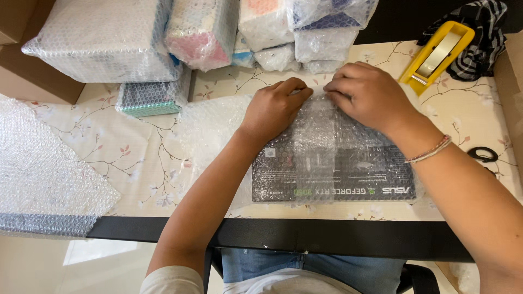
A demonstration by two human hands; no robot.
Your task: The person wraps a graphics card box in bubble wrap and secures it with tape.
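Note:
A flat black box point(348, 177) lies on the floral tabletop point(136, 158) near the front edge, covered in clear bubble wrap point(316, 128). My left hand point(272, 109) presses down on the wrap at the box's far edge, fingers curled. My right hand point(368, 95) sits beside it on the same far edge, pinching the wrap down. A thin bracelet circles my right wrist. The two hands nearly touch.
Several bubble-wrapped parcels point(103, 41) are stacked along the back. A yellow tape dispenser point(438, 51) lies at the back right on checked cloth. Black scissors point(482, 154) rest at the right edge. A bubble wrap sheet point(46, 169) hangs at the left. Cardboard boxes point(22, 65) stand at the far left.

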